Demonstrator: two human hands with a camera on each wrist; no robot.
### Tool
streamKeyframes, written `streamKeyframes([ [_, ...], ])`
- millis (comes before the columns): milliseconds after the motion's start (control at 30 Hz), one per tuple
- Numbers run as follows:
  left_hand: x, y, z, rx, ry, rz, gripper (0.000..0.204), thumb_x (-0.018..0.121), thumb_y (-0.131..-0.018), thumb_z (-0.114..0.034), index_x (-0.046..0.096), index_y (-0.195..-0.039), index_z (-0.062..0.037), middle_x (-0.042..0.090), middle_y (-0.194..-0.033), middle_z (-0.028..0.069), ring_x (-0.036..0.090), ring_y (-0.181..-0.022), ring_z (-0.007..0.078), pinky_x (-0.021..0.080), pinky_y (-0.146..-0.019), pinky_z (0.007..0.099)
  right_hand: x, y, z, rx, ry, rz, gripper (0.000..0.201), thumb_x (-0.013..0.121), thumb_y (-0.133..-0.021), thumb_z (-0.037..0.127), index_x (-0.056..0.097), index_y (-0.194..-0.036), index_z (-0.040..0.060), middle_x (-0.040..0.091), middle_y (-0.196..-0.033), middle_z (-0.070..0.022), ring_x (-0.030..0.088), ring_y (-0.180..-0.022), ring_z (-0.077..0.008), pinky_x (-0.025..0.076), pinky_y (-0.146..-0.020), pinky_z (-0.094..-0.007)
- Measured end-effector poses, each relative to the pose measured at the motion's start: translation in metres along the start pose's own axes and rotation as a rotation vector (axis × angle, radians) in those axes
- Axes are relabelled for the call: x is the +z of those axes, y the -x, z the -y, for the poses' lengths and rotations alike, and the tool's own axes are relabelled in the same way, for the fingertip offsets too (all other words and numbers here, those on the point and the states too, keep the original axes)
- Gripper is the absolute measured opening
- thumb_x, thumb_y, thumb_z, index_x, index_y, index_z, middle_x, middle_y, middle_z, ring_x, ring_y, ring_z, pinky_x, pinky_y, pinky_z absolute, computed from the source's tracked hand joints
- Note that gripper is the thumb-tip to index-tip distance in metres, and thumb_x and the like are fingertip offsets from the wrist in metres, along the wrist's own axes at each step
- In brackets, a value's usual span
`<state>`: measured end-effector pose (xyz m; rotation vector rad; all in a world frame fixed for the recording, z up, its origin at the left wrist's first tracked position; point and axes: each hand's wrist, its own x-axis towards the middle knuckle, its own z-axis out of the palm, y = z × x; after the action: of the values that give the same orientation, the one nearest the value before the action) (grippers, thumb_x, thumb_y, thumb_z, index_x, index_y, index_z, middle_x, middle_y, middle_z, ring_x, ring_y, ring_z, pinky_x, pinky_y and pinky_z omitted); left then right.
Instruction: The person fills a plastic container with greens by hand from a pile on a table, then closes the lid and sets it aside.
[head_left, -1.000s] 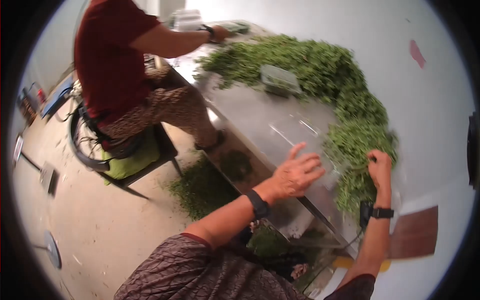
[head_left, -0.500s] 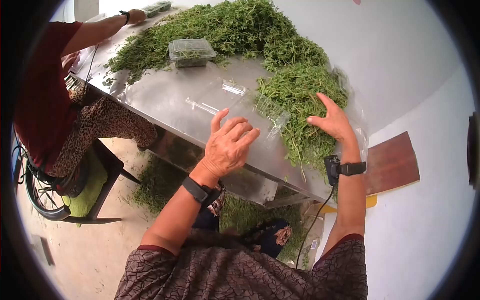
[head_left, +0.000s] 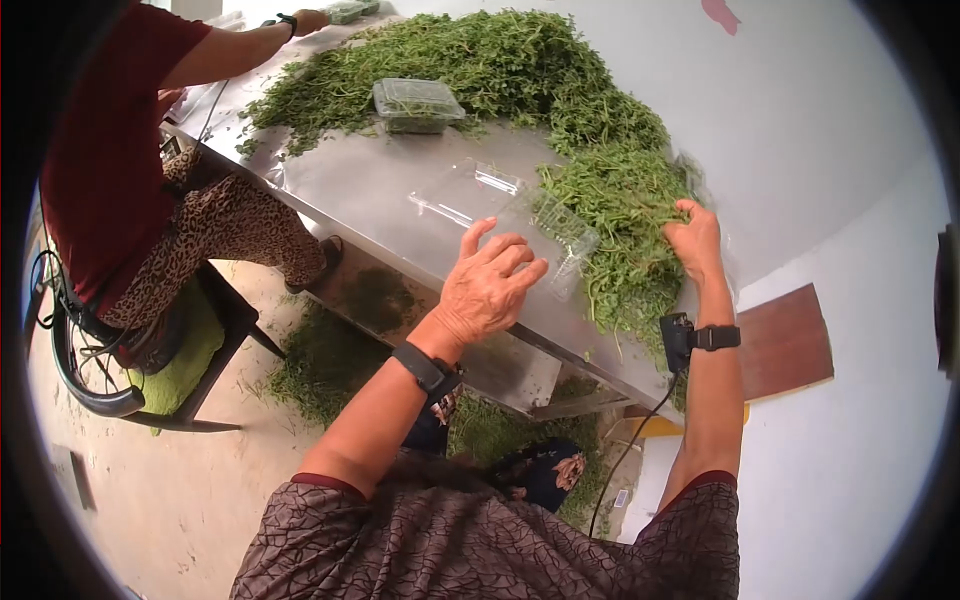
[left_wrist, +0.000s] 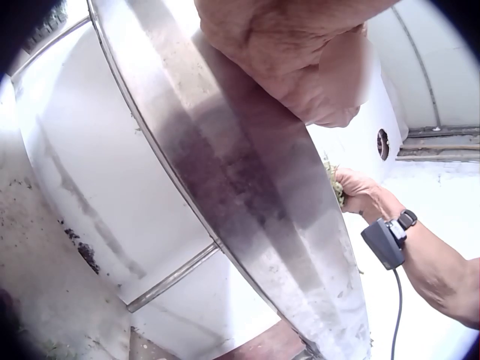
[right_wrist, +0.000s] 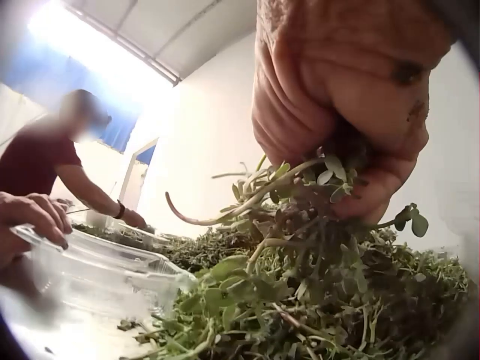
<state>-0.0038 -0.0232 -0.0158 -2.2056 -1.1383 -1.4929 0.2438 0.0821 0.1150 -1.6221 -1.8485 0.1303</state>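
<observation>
My right hand [head_left: 697,240] is at the near right part of a heap of leafy green purslane [head_left: 625,195]. In the right wrist view its fingers curl round a bunch of purslane stems [right_wrist: 292,180], with stems sticking out below the palm. My left hand [head_left: 488,282] hovers by the table's near edge, fingers loosely bent and nothing held. Just past it lies an open clear plastic clamshell box [head_left: 560,225], its lid flat on the metal table [head_left: 350,200]. The right wrist view has the left fingertips [right_wrist: 56,232] right at the box's rim.
A filled, closed clamshell box [head_left: 418,108] stands by the heap farther back. Another person [head_left: 125,150] in a dark red shirt reaches across the table's far left end, beside a chair [head_left: 190,370]. More greens [head_left: 320,365] lie on the floor under the table. A wall borders the right side.
The head view has swung, so the table appears further left. My right hand gripped at the heap, opened with spread thumb and fingers, and now grips stems again. The left hand stays loosely bent.
</observation>
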Motion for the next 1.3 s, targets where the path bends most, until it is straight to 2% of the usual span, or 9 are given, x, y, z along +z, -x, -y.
streamKeyframes([
  [167,-0.001,0.0,0.0,-0.01,-0.021,0.02,0.041,0.058,-0.06,0.001,0.06,-0.099,-0.0127,0.053,-0.091,0.0018,0.052,-0.099,0.0204,0.026,-0.101,0.0488,-0.035,-0.001,0.032,0.11,-0.43,0.009,0.049,0.062,-0.067,0.0,0.051,-0.114,-0.0116,0.06,-0.083,-0.0085,0.055,-0.066,-0.0127,0.044,-0.057,-0.0253],
  [300,-0.002,0.0,-0.001,-0.012,-0.014,0.025,0.039,0.057,-0.061,0.0,0.059,-0.099,-0.012,0.053,-0.09,0.0025,0.052,-0.1,0.0209,0.028,-0.1,0.0474,-0.051,0.003,0.052,0.194,-0.636,0.043,0.06,0.059,-0.068,-0.002,0.04,-0.124,-0.0115,0.058,-0.085,-0.0115,0.057,-0.068,-0.016,0.047,-0.054,-0.0315],
  [500,0.001,0.001,0.0,0.003,-0.007,0.003,0.038,0.057,-0.063,0.0,0.059,-0.099,-0.0116,0.054,-0.09,0.0032,0.052,-0.099,0.0216,0.031,-0.099,0.0458,-0.031,0.012,0.067,0.161,-0.876,0.085,0.056,0.062,-0.071,-0.001,0.04,-0.122,-0.0113,0.06,-0.086,-0.0126,0.059,-0.069,-0.0171,0.049,-0.053,-0.0329],
  [600,0.001,0.002,0.001,0.004,-0.004,0.021,0.039,0.057,-0.063,0.0,0.059,-0.1,-0.0119,0.055,-0.091,0.0032,0.052,-0.099,0.0222,0.032,-0.099,0.0452,-0.006,0.034,0.091,0.17,-0.867,0.106,0.049,0.063,-0.074,0.002,0.043,-0.117,-0.0106,0.06,-0.087,-0.0127,0.06,-0.071,-0.017,0.051,-0.055,-0.033],
  [700,0.002,0.002,0.0,0.006,-0.025,0.012,0.037,0.059,-0.062,-0.001,0.061,-0.098,-0.0115,0.056,-0.092,0.0044,0.052,-0.1,0.0232,0.032,-0.1,0.0447,0.012,0.059,0.106,0.229,-0.623,0.331,0.036,0.063,-0.08,0.023,0.055,-0.104,-0.0032,0.06,-0.088,-0.0113,0.061,-0.076,-0.0175,0.054,-0.059,-0.0308],
  [967,0.003,0.001,0.003,0.058,0.002,-0.016,0.018,0.061,-0.06,-0.006,0.057,-0.078,-0.0086,0.053,-0.085,0.0067,0.052,-0.099,0.0241,0.034,-0.099,0.0424,0.004,0.065,0.09,0.169,-0.49,0.319,0.034,0.058,-0.084,0.026,0.058,-0.103,-0.0022,0.06,-0.09,-0.0068,0.062,-0.079,-0.0152,0.052,-0.058,-0.0228],
  [1067,0.005,0.002,0.004,0.049,0.009,-0.028,0.018,0.062,-0.059,-0.006,0.056,-0.077,-0.0085,0.053,-0.084,0.0071,0.052,-0.099,0.0245,0.034,-0.099,0.0425,0.012,0.068,0.081,0.107,-0.484,0.298,0.026,0.059,-0.083,0.019,0.061,-0.1,-0.0013,0.064,-0.088,-0.0084,0.062,-0.079,-0.0152,0.051,-0.063,-0.0268],
  [1200,0.005,0.002,0.004,0.04,0.003,-0.012,0.019,0.062,-0.059,-0.006,0.056,-0.076,-0.0086,0.053,-0.085,0.0074,0.052,-0.099,0.0245,0.033,-0.099,0.0432,0.022,0.08,0.082,-0.217,-0.389,0.249,0.027,0.061,-0.08,0.013,0.062,-0.101,-0.0023,0.066,-0.089,-0.0113,0.062,-0.077,-0.0165,0.049,-0.071,-0.0269],
  [1300,0.005,0.002,0.004,0.038,0.001,-0.01,0.018,0.063,-0.059,-0.006,0.056,-0.076,-0.0087,0.052,-0.086,0.0076,0.052,-0.098,0.0245,0.033,-0.099,0.0436,0.024,0.091,0.09,-0.504,-0.143,0.26,0.029,0.06,-0.074,0.007,0.062,-0.103,0.0029,0.064,-0.097,-0.0161,0.061,-0.09,-0.0302,0.048,-0.079,-0.0348],
])
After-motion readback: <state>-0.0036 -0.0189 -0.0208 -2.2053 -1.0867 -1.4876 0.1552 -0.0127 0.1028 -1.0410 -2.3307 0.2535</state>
